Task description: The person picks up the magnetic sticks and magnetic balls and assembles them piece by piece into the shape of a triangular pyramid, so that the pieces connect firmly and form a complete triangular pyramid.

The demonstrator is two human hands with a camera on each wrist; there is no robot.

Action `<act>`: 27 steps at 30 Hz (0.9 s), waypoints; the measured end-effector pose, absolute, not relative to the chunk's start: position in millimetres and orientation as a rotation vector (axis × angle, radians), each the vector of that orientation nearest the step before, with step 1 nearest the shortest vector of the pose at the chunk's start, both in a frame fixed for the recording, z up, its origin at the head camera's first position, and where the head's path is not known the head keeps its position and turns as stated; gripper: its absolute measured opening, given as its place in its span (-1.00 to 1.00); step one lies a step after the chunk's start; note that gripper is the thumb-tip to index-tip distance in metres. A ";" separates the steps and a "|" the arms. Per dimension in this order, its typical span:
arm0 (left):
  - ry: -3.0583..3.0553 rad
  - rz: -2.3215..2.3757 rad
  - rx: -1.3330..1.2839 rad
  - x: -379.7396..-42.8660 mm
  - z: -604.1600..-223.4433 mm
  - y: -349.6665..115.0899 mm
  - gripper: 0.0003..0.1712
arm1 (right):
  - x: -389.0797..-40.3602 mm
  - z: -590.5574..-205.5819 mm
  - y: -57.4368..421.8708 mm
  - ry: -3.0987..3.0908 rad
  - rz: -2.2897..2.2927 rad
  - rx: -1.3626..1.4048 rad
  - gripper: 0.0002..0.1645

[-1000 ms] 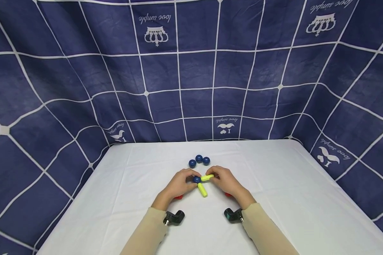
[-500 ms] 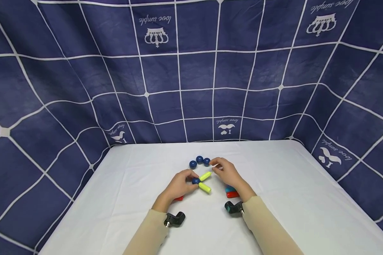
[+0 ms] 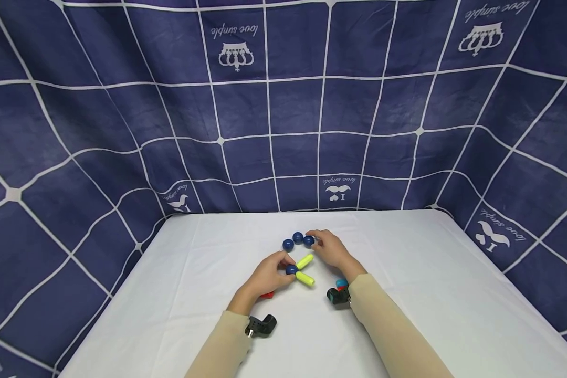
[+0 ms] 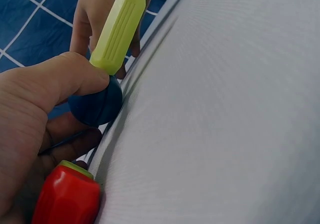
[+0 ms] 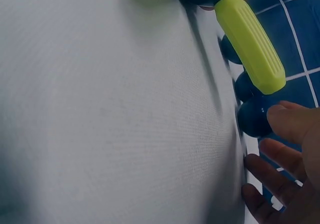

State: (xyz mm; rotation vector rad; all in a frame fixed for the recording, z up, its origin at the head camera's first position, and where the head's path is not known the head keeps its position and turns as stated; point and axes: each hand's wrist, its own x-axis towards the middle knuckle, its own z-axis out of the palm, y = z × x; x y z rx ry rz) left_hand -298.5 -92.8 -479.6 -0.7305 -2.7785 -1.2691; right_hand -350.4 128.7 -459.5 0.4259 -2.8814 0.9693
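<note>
My left hand (image 3: 269, 274) pinches a dark blue ball (image 3: 291, 269) between thumb and fingers. Two yellow-green ribbed sticks, an upper one (image 3: 304, 262) and a lower one (image 3: 305, 279), spread from that ball in a V. The left wrist view shows the thumb on the ball (image 4: 97, 104), where one stick (image 4: 119, 31) joins it. Farther back, my right hand (image 3: 331, 249) has its thumb and index finger around the rightmost (image 3: 308, 241) of three loose blue balls. In the right wrist view the thumb presses this ball (image 5: 254, 116); the other fingers are spread.
Two more blue balls, one left (image 3: 288, 244) and one in the middle (image 3: 298, 238), sit beside the rightmost. A red piece (image 3: 266, 295) lies partly hidden by the left hand. Light blue (image 3: 342, 283) and red pieces lie near the right wrist. White cloth (image 3: 208, 262) covers the table.
My right hand has left the upper yellow-green stick and moved back to the rightmost loose ball, which it now grips. The left hand still holds its ball; the lower stick has swung right.
</note>
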 end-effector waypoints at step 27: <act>-2.800 -1.313 -0.679 -298.6 -480.5 -93.0 -0.70 | -324.9 -458.4 148.0 -2.793 1.215 0.387 -0.62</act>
